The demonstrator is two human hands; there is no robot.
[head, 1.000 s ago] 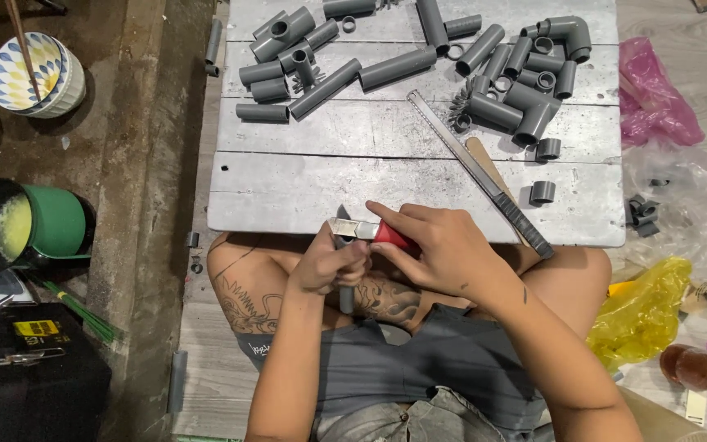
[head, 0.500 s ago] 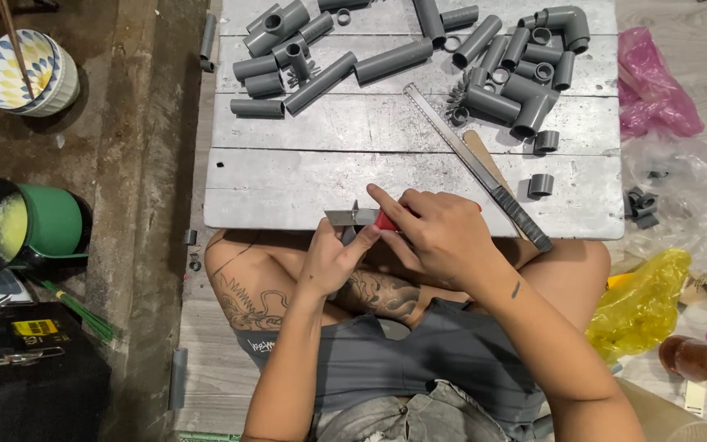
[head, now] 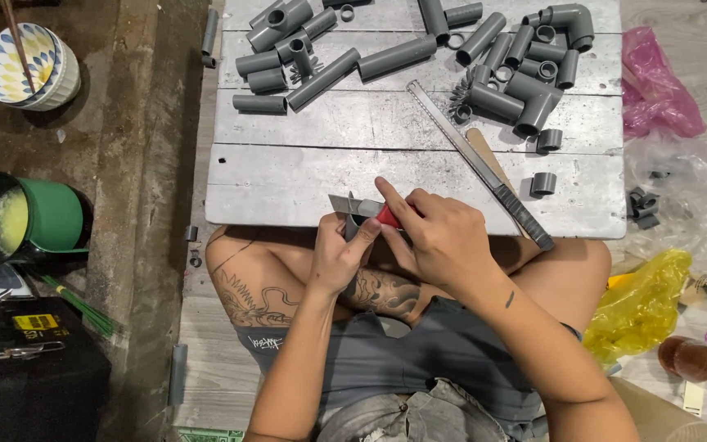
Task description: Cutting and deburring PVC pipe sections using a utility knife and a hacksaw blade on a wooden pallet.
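My right hand [head: 442,237] grips a red-handled utility knife [head: 367,209], its blade pointing left over the near edge of the grey table [head: 288,176]. My left hand [head: 339,258] holds a short grey pipe piece [head: 353,226] just under the blade; most of that piece is hidden by my fingers. Both hands sit together above my lap, at the table's front edge.
Several grey pipe lengths and fittings [head: 501,61] lie across the far half of the table. A long hacksaw blade [head: 476,160] runs diagonally over a wooden stick. A green bucket [head: 30,217], a patterned bowl [head: 30,65], pink [head: 656,86] and yellow [head: 644,303] bags flank the table.
Both hands have shifted slightly up towards the table edge. The knife blade now shows further out to the left over the pipe piece.
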